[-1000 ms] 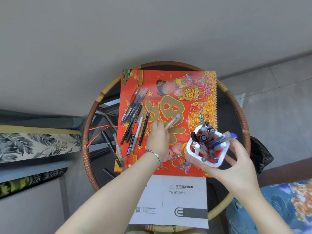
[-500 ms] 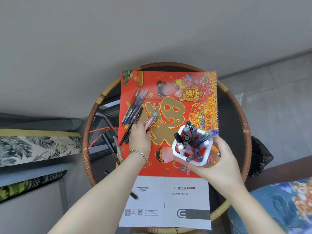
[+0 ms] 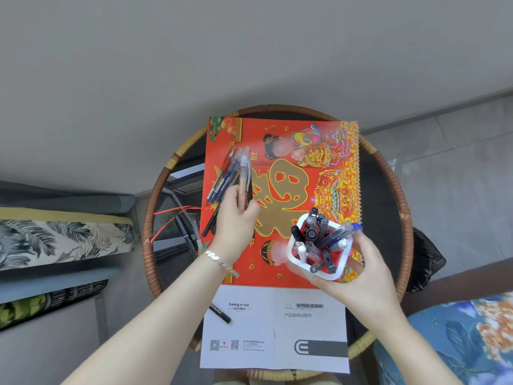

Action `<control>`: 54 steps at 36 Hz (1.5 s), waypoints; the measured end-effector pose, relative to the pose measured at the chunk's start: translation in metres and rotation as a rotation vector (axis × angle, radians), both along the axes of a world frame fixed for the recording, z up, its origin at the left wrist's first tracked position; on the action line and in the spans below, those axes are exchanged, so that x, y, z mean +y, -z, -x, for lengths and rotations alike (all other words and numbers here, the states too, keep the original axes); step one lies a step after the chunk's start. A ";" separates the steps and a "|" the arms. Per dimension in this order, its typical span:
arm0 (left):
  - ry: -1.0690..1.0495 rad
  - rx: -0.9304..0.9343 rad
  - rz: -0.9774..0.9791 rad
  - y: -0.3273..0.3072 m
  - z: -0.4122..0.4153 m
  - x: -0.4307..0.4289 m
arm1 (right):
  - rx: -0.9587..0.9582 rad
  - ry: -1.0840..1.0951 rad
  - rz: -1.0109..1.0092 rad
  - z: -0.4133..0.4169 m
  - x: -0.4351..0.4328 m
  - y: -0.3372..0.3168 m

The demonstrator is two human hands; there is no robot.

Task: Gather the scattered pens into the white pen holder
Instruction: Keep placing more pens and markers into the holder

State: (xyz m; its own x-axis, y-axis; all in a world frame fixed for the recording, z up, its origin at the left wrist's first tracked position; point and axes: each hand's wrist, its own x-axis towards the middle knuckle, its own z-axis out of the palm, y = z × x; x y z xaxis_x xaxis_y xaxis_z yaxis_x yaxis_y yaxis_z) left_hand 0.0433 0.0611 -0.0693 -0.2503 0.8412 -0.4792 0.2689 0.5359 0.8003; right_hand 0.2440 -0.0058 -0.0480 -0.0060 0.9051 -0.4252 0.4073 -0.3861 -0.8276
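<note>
My right hand [image 3: 361, 270] grips the white pen holder [image 3: 295, 259], tilted, with several pens standing in it, above the red calendar's lower right. My left hand [image 3: 236, 218] is closed on a few pens [image 3: 245, 173] that point away from me. Beside it, a cluster of blue and red pens [image 3: 224, 176] lies on the calendar's left part. Dark pens [image 3: 212, 220] poke out under the hand. Two more pens [image 3: 188, 237] lie on the glass left of the calendar. A black pen [image 3: 220, 312] rests on the white booklet.
The red calendar [image 3: 305, 162] covers a round glass table with a rattan rim [image 3: 150, 218]. A white booklet [image 3: 277, 329] lies at the near edge. Red string [image 3: 172, 218] trails off the calendar's left side. Cushioned seats stand left and at the lower right.
My left hand moved left from the middle of the calendar to the pen cluster and now holds a few pens instead of one. The holder shifted left, then slightly right.
</note>
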 end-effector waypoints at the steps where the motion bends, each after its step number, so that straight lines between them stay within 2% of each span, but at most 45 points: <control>1: -0.042 -0.103 0.004 -0.015 0.001 -0.001 | -0.001 -0.004 0.003 0.000 -0.001 0.000; 3: -0.108 -0.282 -0.023 -0.041 0.002 -0.006 | -0.004 -0.008 0.002 0.000 -0.002 0.000; 7: -0.161 -0.535 -0.205 -0.069 0.005 -0.020 | 0.000 -0.021 -0.004 0.004 -0.004 -0.002; 14: -0.180 -0.521 -0.353 -0.059 -0.012 -0.050 | 0.008 -0.043 -0.037 0.020 -0.006 -0.008; 21: -0.255 -0.729 -0.249 -0.056 -0.036 -0.069 | 0.037 -0.007 -0.019 0.030 -0.007 -0.015; 24: -0.194 -0.639 -0.238 -0.061 -0.032 -0.071 | 0.024 -0.025 -0.018 0.028 -0.009 -0.017; 29: -0.105 -0.347 -0.453 -0.065 -0.016 -0.070 | -0.041 -0.031 0.007 0.021 -0.016 -0.012; 31: -0.050 -0.281 -0.470 -0.061 -0.012 -0.072 | -0.042 -0.036 0.002 0.021 -0.017 -0.012; 34: 0.129 0.001 -0.524 -0.053 -0.010 -0.075 | -0.038 -0.052 -0.028 0.026 -0.019 -0.016; 36: 0.225 0.105 -0.514 -0.049 -0.013 -0.079 | -0.064 -0.054 -0.051 0.030 -0.019 -0.019; 41: 0.424 0.019 -0.429 -0.049 -0.024 -0.090 | -0.056 -0.072 -0.059 0.035 -0.019 -0.022; 44: 0.509 -0.112 -0.356 -0.054 -0.022 -0.091 | -0.053 -0.052 -0.035 0.033 -0.018 -0.020; 46: 0.382 -0.214 -0.304 -0.055 -0.017 -0.088 | -0.059 -0.038 -0.041 0.032 -0.017 -0.020; 48: 0.153 -0.204 -0.280 -0.047 -0.010 -0.082 | -0.052 -0.041 -0.040 0.031 -0.016 -0.020; 51: -0.160 0.010 -0.136 -0.018 0.011 -0.071 | -0.048 -0.058 -0.020 0.030 -0.014 -0.017; 54: -0.329 0.275 0.086 0.012 0.038 -0.064 | -0.061 -0.076 -0.028 0.031 -0.014 -0.013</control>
State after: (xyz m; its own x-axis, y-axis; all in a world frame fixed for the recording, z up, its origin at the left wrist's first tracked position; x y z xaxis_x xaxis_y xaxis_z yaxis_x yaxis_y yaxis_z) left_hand 0.0051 -0.0028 -0.0810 -0.6265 0.6549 -0.4225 0.2692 0.6905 0.6713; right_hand 0.2129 -0.0198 -0.0349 -0.0496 0.9145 -0.4015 0.4848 -0.3295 -0.8102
